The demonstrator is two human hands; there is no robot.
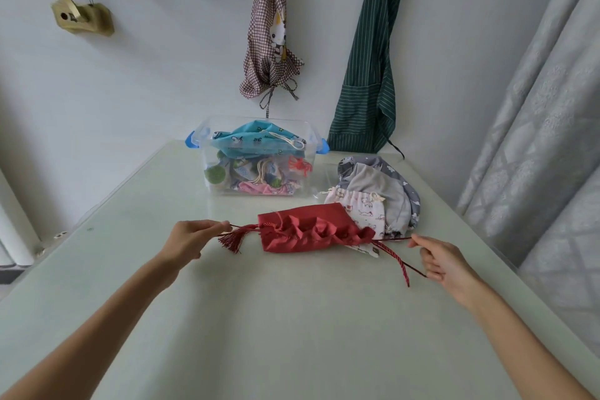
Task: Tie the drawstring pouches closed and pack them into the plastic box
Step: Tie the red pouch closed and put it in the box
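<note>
Red pouch (308,232) lies on the bench (292,318) between both hands, soft, light, floppy satin, left hand (191,239) pinching the thin cord (240,227) by the tassel, right hand (444,261) pinching the opposite slippery cord end; plastic box (259,156) sits beyond.

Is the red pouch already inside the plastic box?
No, the red pouch lies on the table in front of the plastic box, its cords pinched by both hands.

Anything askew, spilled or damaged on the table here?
Nothing is damaged or spilled. The blue pouch bulges above the rim of the plastic box, which looks overfull.
</note>
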